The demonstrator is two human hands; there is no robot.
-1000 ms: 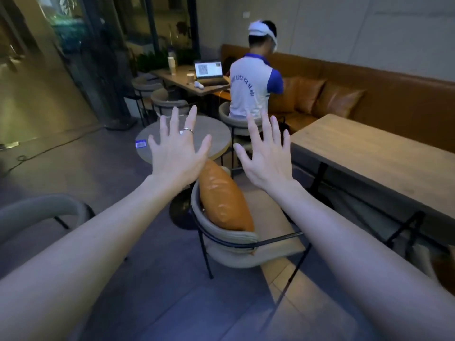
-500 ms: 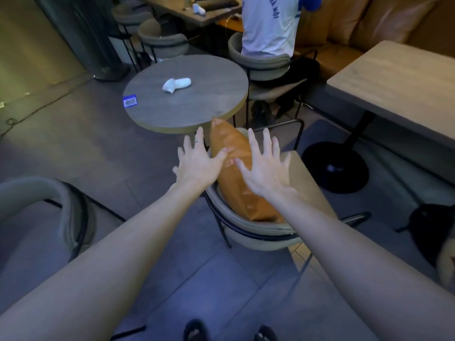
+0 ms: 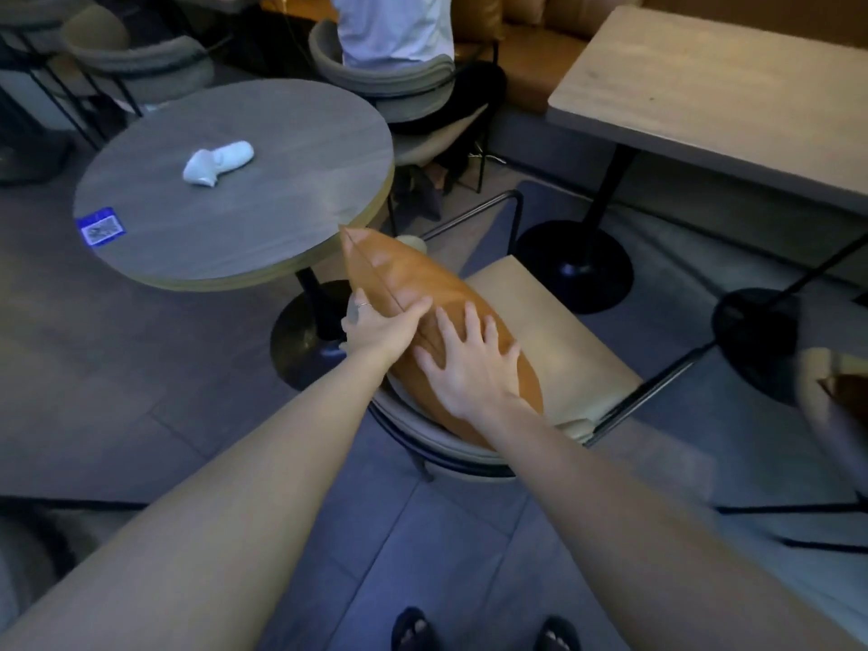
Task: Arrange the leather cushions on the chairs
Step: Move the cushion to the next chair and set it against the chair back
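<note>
Nearest, I see my right hand (image 3: 467, 368) lying flat with fingers spread on the cushion (image 3: 422, 293), pressing on its broad face without closing on it. My left hand (image 3: 378, 327) is clamped on the cushion's seam edge, thumb on top, fingers wrapped behind. The cushion stands on edge along the chair's (image 3: 554, 350) backrest, on the left side of the seat. Beyond it, a round table (image 3: 263, 180) carries a white object (image 3: 217, 163) and a blue sticker (image 3: 100, 226) near its left edge.
</note>
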